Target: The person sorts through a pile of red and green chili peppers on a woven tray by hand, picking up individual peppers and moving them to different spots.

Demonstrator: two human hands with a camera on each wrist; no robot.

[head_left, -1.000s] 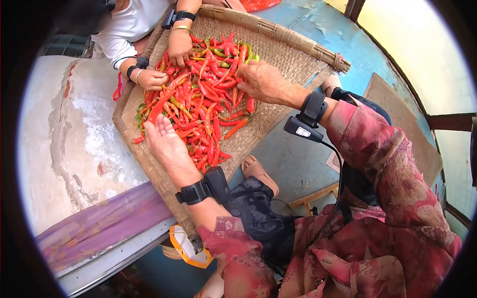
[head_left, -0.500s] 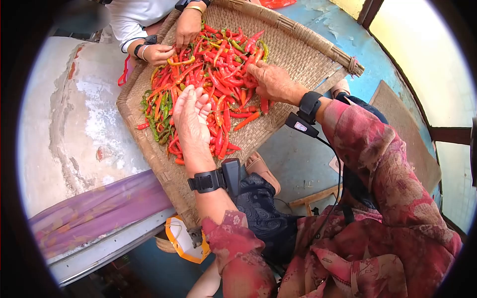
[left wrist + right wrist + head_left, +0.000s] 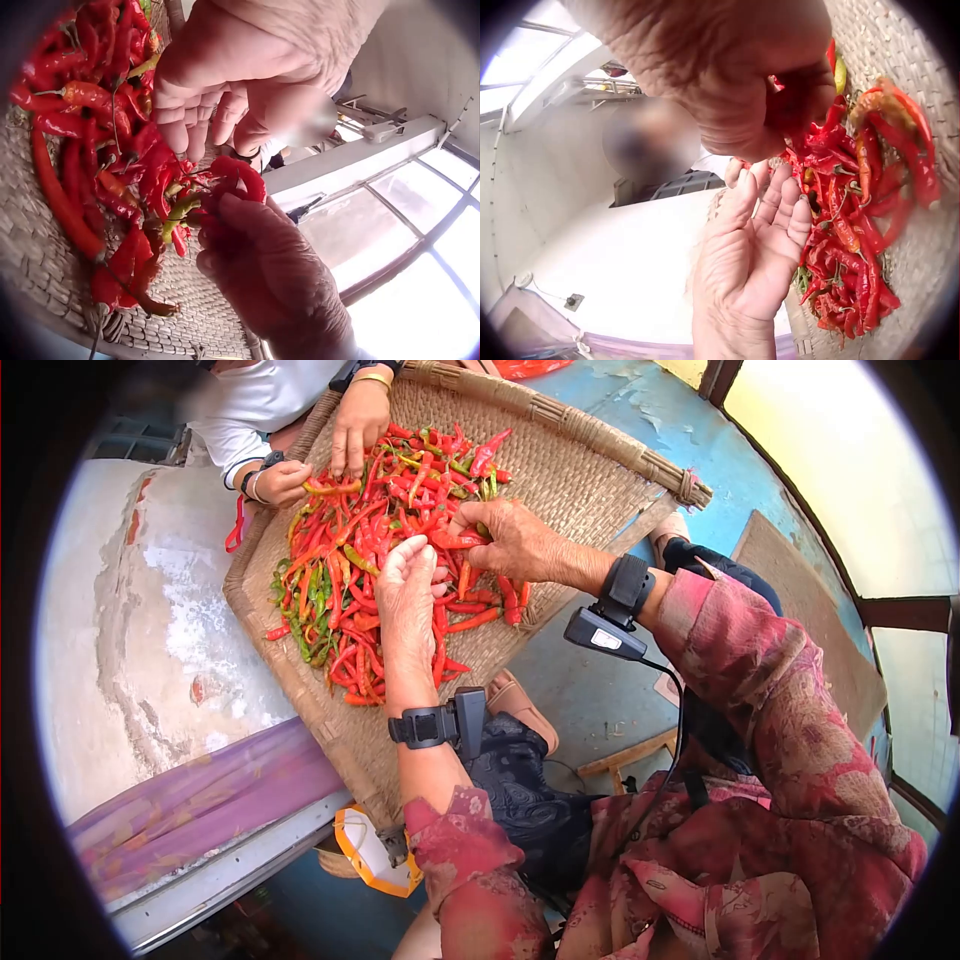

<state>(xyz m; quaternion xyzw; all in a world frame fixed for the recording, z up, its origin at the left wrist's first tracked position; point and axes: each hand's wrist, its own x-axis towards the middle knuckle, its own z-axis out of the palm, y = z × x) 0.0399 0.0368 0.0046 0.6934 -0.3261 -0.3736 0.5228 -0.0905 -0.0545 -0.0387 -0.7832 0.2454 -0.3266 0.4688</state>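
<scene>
Red chili peppers [image 3: 415,485], with some green ones among them, lie heaped on a woven tray [image 3: 585,465]. My right hand [image 3: 520,542] grips a red chili [image 3: 244,177] between thumb and fingers, over the right part of the heap. Close beside it, my left hand [image 3: 405,605] hovers above the peppers with its fingers loosely bent. In the right wrist view, the left palm [image 3: 754,270] faces up and holds nothing. Green-yellow chili stems [image 3: 178,211] show just beyond the right fingers in the left wrist view.
Across the tray, another person's hand [image 3: 362,420] touches the heap, and their other hand [image 3: 278,484] pinches a yellow-orange chili [image 3: 333,489]. Left of the tray is a pale worn surface [image 3: 200,610] with a purple cloth [image 3: 220,785]. An orange-rimmed container [image 3: 375,855] stands below.
My left hand has swung from the heap's left side to beside my right hand. My right hand has shifted slightly left and now shows a red chili in its fingers.
</scene>
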